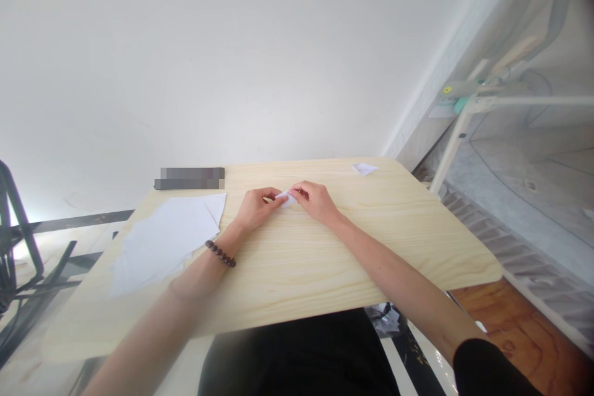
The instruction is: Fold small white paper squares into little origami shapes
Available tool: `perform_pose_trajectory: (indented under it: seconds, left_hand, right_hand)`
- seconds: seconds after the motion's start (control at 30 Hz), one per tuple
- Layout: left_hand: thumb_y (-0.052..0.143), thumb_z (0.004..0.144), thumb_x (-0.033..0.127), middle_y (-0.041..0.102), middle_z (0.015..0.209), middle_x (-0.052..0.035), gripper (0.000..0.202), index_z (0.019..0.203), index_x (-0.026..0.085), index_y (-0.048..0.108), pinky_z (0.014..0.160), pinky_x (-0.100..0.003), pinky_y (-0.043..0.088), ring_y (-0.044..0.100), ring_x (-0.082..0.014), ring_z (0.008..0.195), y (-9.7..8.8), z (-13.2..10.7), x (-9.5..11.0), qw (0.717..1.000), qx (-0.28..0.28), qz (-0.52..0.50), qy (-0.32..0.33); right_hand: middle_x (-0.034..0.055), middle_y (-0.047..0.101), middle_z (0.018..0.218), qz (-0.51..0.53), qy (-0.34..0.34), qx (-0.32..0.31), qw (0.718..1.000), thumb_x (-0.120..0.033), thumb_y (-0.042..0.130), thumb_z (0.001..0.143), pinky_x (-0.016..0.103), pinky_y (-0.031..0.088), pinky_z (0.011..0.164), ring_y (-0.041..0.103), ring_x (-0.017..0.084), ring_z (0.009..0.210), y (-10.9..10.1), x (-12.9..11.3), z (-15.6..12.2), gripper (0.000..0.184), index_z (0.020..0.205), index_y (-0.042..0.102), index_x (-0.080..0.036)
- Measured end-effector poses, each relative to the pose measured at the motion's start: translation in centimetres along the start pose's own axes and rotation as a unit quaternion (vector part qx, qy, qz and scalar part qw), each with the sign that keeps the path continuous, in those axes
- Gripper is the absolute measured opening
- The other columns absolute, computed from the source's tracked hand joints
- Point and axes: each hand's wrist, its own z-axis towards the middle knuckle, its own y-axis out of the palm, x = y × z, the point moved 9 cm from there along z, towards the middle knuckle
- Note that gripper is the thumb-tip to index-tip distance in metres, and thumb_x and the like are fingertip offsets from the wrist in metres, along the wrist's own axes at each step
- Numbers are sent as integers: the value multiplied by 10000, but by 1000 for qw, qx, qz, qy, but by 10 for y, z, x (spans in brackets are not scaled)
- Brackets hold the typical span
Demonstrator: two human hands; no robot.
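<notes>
A small folded piece of white paper [287,199] is between my two hands, over the middle of the light wooden table [288,278]. My left hand [258,206] pinches its left side between thumb and fingers. From the right, my right hand [314,199] grips the upper right part with bent fingers. The fingers cover much of the paper, so its full shape cannot be made out. A beaded bracelet circles my left wrist.
Loose white sheets [167,232] lie overlapping at the table's left. Behind them is a dark, blurred-out long object [189,179]. A small folded white paper piece [365,169] rests near the back right edge. A white wall [260,74] rises behind the table.
</notes>
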Motion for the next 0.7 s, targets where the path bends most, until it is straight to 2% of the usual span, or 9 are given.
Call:
perform_pose_trajectory:
  seconds: [0.07, 0.17, 0.3, 0.43, 0.57, 0.7]
  left_hand:
    - [504, 709, 473, 628, 739, -15, 372, 841, 151, 636, 519, -207, 361, 502, -117, 575, 3, 0, 1, 1000, -17, 7, 5]
    - [500, 712, 460, 598, 641, -2, 368, 833, 139, 634, 482, -200, 332, 461, -103, 531, 5, 0, 1, 999, -32, 27, 7]
    - [493, 714, 451, 546, 571, 15, 356, 741, 125, 635, 457, -195, 292, 406, -86, 503, 4, 3, 0, 999, -28, 41, 10]
    - [506, 698, 460, 524, 546, 14, 364, 708, 117, 627, 435, -196, 263, 387, -82, 485, 2, 4, -6, 1000, -16, 16, -15]
    - [517, 699, 464, 542, 554, 10, 364, 750, 120, 626, 436, -199, 266, 393, -81, 470, -4, 5, -12, 999, 6, -17, -35]
    - [480, 740, 446, 568, 606, -4, 362, 795, 120, 626, 462, -201, 289, 428, -91, 503, -1, 6, -12, 999, -18, -34, -18]
  right_hand:
    - [3, 592, 718, 3, -9, -2, 1000, -292, 435, 822, 203, 370, 593, 494, 86, 612, 0, -3, 0, 198, 798, 586, -167]
    - [9, 586, 716, 10, -15, 1, 1000, -292, 422, 829, 208, 370, 591, 491, 91, 612, -1, -6, 0, 204, 799, 580, -165]
    - [13, 586, 713, 14, -12, 6, 1000, -306, 419, 828, 220, 372, 586, 486, 95, 598, -1, -7, 1, 214, 786, 580, -172]
    - [19, 606, 768, 44, 12, 1, 999, -325, 462, 799, 215, 391, 584, 516, 99, 631, 2, 2, 0, 193, 840, 572, -172]
    - [10, 606, 755, 54, 28, -25, 998, -315, 453, 802, 200, 386, 573, 512, 89, 620, 8, 8, -1, 190, 822, 570, -166]
    - [-7, 571, 682, 34, 18, -60, 997, -300, 415, 822, 192, 344, 536, 448, 70, 544, 11, 5, -2, 217, 778, 573, -159]
